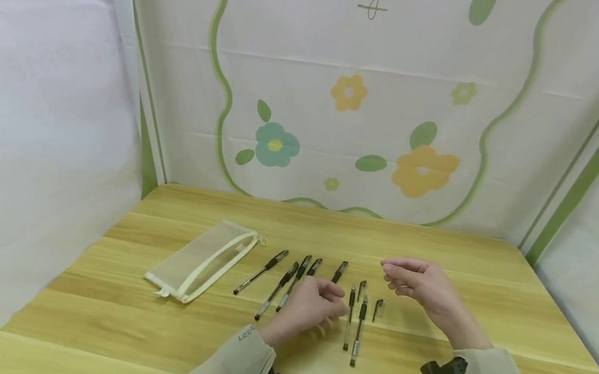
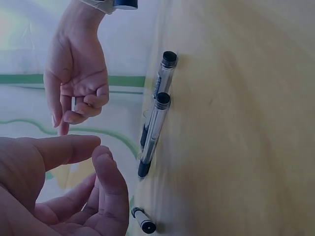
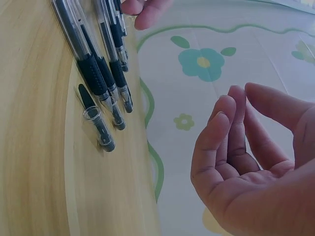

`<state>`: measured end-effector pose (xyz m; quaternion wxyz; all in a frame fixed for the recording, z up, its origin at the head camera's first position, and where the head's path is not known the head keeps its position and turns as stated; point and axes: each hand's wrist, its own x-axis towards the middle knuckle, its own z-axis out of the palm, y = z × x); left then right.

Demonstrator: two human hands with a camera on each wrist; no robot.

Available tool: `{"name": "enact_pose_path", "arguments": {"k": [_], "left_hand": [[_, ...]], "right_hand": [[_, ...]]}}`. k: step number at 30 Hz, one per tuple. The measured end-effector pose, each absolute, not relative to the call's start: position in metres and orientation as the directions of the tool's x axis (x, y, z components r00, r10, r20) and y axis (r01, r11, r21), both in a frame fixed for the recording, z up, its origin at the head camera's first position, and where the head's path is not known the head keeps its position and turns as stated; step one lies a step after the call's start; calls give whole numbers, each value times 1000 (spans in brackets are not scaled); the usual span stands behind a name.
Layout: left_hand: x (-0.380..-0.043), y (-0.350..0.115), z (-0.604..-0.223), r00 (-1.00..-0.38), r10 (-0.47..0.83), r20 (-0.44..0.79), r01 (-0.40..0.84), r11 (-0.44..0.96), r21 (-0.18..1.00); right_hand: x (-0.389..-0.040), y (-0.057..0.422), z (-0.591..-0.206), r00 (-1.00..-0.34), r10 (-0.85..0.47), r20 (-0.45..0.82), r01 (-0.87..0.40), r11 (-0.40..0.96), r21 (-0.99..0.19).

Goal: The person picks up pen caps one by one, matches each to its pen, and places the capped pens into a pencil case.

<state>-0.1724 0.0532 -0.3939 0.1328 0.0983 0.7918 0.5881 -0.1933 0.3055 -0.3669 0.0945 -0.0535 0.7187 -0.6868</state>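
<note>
My left hand (image 1: 311, 306) hovers over the middle of the table, fingers loosely bent, thumb and a fingertip close together with nothing between them. Beneath and behind it lie several capped black gel pens, one of them a pen (image 1: 341, 272) partly hidden by the hand. Two uncapped gel pens, a shorter-looking one (image 1: 349, 319) and a nearer one (image 1: 358, 337), lie side by side to its right. Beyond their tips are two loose pen caps, one upper (image 1: 362, 288) and one on the right (image 1: 378, 310). My right hand (image 3: 251, 157) is raised beyond the caps, fingertips gathered, holding nothing.
A cream mesh zip pouch (image 1: 202, 260) lies at the left with its opening gaping. The leftmost capped pen (image 1: 260, 272) lies beside it. Behind the wooden table (image 1: 107, 326) hangs a flower-printed cloth (image 1: 312, 104), and pale cloth walls stand on both sides.
</note>
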Motion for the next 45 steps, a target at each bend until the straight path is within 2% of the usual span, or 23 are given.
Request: {"name": "enact_pose_path", "arguments": {"k": [11,26,35,45], "left_hand": [[-178,57,-394,-941,322,-102,-2,295,955],[-194,68,-390,-931,339,-132,-21,311,950],[-195,79,-392,-948,255,-188,-90,352,932],[-194,81,-397,-960,239,-145,-51,361,931]], "right_hand": [[-194,308,-365,-972,-208,-112,112,13,-994],[-194,307,-366,-963,-244,-115,122,-10,-993],[-195,307,-366,-961,-245,-131,138,-12,-990],[-195,308,-368,-955,-265,-131,139,-8,-990]]}}
